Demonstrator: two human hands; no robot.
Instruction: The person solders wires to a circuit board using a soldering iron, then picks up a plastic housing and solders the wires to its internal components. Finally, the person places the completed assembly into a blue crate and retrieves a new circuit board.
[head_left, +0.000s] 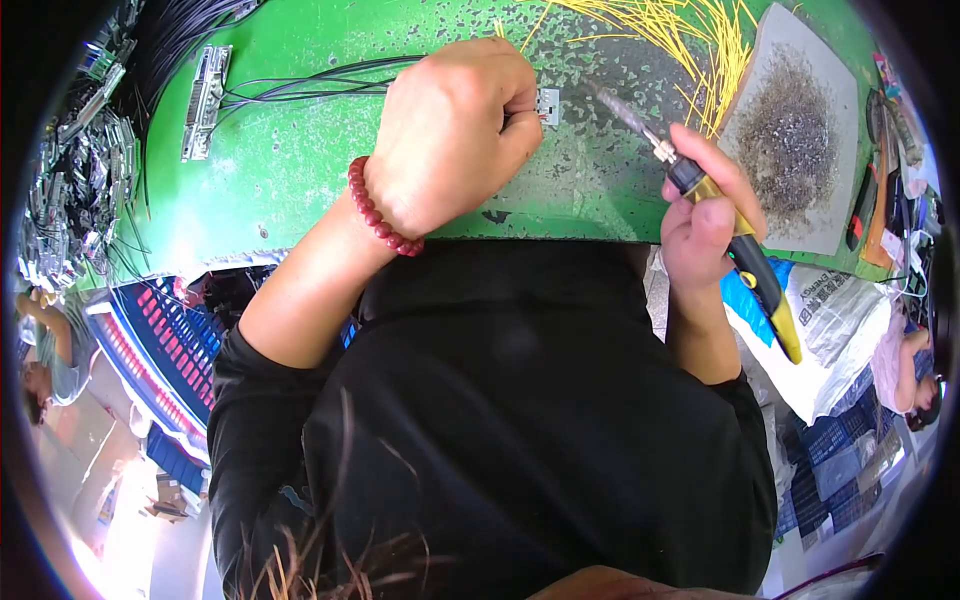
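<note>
My left hand, with a red bead bracelet at the wrist, is closed in a pinch over the green tabletop. A small white connector pokes out beside its fingertips. Black wires run from under this hand to a slim metal-shelled connector lying on the left. In my right hand is a yellow and black soldering iron, gripped like a pen. Its tip points up and left, a short way right of the white connector and apart from it.
Loose yellow wires lie at the back right. A grey board covered with dark crumbs sits right of them. Metal connectors with black wires are heaped at far left. Below the table stand a blue basket and a white sack.
</note>
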